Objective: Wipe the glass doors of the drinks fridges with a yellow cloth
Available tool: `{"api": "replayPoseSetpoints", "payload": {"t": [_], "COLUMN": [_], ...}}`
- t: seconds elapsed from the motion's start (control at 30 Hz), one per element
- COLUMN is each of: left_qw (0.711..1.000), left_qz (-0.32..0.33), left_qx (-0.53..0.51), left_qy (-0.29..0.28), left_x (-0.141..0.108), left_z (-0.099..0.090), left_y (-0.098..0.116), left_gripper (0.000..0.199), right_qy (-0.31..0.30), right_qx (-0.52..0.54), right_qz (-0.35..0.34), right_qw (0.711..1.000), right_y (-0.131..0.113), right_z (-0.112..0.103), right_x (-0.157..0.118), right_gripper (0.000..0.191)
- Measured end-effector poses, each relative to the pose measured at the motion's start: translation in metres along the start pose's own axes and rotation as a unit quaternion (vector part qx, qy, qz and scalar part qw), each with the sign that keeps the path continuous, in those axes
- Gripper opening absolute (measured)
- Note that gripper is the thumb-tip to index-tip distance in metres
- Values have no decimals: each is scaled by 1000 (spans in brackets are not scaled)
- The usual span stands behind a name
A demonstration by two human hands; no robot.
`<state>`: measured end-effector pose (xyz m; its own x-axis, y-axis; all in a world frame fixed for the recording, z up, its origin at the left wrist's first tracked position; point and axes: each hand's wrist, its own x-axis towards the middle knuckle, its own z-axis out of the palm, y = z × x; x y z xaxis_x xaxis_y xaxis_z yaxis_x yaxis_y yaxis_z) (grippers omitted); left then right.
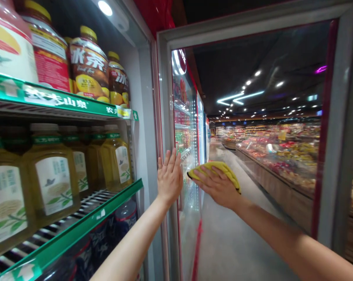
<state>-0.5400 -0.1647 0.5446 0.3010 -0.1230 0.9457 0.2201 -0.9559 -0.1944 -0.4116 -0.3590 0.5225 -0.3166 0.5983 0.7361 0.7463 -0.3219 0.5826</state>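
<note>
A glass door (252,234) with a grey frame stands open to the right of a drinks cooler. My left hand (169,177) lies flat on the hinge-side part of that frame, fingers stretched upward and nothing held. Against the glass, right of it, my right hand (214,185) presses a yellow cloth (230,175) with a dark edge. The cloth is folded and shows above and beyond the fingers. The fingers of my right hand are spread over the cloth, pointing left.
Cooler shelves at the left hold iced tea bottles (90,66) above and yellow-green drink bottles (55,171) below. A green shelf edge (85,222) juts toward the door. Through the glass appear an aisle floor (229,242), more coolers and produce displays (275,156).
</note>
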Motion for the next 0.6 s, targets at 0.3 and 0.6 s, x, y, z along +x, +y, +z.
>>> {"api": "replayPoseSetpoints", "payload": {"t": [0.3, 0.6], "left_qw": [999, 998], "left_qz": [35, 16], "left_qx": [-13, -45], "left_qy": [-21, -29], "left_x": [-3, 5], "left_z": [13, 33], "left_y": [42, 75], "left_gripper": [77, 79], "right_qy": [58, 67], "right_qx": [-65, -73], "right_qz": [160, 175], "right_qw": [983, 980], "right_y": [56, 36], "right_z": [-15, -3], "right_x": [-23, -41], "right_gripper": [51, 51]}}
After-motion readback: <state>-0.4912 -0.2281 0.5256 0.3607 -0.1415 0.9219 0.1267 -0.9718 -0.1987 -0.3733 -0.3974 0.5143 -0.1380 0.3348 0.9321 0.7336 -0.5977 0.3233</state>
